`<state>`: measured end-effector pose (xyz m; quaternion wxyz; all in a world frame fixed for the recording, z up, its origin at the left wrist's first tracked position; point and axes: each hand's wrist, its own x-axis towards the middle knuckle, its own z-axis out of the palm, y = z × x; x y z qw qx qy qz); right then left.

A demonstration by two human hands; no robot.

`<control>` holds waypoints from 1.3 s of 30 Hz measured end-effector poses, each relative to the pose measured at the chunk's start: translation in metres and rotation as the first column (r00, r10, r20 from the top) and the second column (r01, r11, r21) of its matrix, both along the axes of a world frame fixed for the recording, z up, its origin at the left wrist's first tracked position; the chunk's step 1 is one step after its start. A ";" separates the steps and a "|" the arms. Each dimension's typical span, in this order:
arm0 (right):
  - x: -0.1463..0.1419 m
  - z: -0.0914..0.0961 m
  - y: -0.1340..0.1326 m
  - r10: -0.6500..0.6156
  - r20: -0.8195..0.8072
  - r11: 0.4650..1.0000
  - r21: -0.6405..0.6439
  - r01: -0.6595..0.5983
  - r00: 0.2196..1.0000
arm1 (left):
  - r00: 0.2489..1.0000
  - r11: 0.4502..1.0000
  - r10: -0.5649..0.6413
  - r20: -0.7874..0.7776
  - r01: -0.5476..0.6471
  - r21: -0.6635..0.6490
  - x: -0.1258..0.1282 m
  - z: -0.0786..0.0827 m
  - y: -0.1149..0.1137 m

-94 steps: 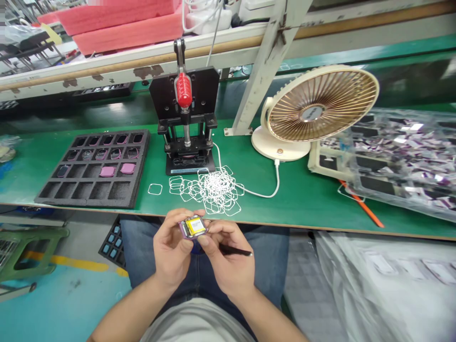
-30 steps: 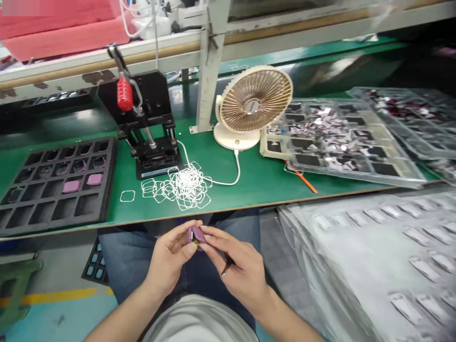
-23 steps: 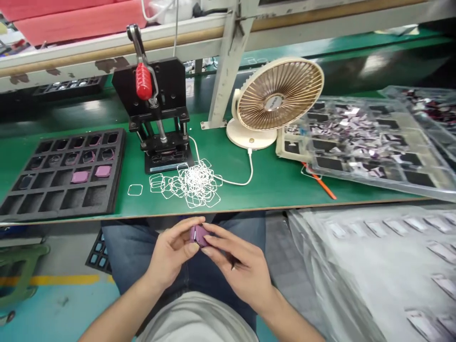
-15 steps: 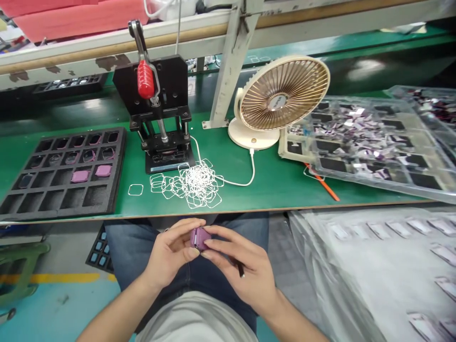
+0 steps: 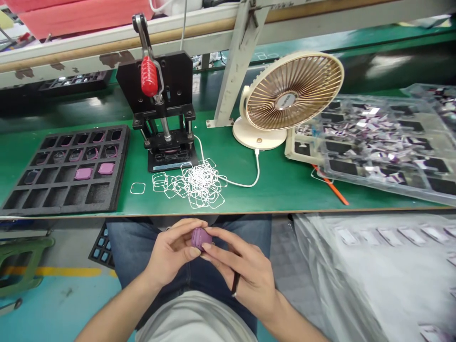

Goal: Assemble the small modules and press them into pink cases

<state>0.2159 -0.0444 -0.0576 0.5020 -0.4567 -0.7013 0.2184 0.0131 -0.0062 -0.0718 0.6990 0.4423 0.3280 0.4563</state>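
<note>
Holding a small purple case (image 5: 201,239) over the lap, just in front of the near edge of the green bench (image 5: 245,199). Pinching one side of it with the thumb and fingers of the left hand (image 5: 173,252), and the other side with the thumb and fingers of the right hand (image 5: 246,263). Tucking a thin dark stick (image 5: 235,283) into the right hand too, with part of it hidden. Sitting in blue jeans (image 5: 137,247) and facing the bench, with a black tray (image 5: 118,175) on the left. Showing two purple parts (image 5: 83,174) side by side in the tray's third row from the back, with dark pieces in the two rows behind. Working near a messy pile of thin white rings (image 5: 203,180), with one loose ring (image 5: 137,188) lying between pile and tray. Facing a black press (image 5: 164,116) with a red handle (image 5: 148,76), a cream fan (image 5: 294,92) right of that, and then a clear tray (image 5: 392,189) of shiny bits with an orange stick (image 5: 333,189) just beside it.
</note>
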 end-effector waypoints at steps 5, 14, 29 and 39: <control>-0.001 -0.012 -0.006 0.050 0.096 0.996 0.070 -0.057 0.994 | 1.000 1.000 0.001 0.003 -0.001 0.028 -0.001 -0.001 0.000; -0.016 -0.025 0.004 -0.032 0.142 0.994 0.112 0.016 0.989 | 0.976 0.966 0.217 -0.038 -0.220 -0.137 0.011 -0.001 -0.007; -0.023 -0.005 0.021 0.217 -0.091 0.951 -0.207 -0.232 0.972 | 0.956 0.952 0.228 -0.182 -0.180 0.248 -0.004 0.012 0.000; -0.031 0.038 0.074 0.331 -0.306 0.687 -0.570 -0.451 0.892 | 0.666 0.278 0.616 -0.421 0.316 0.907 -0.065 0.038 0.038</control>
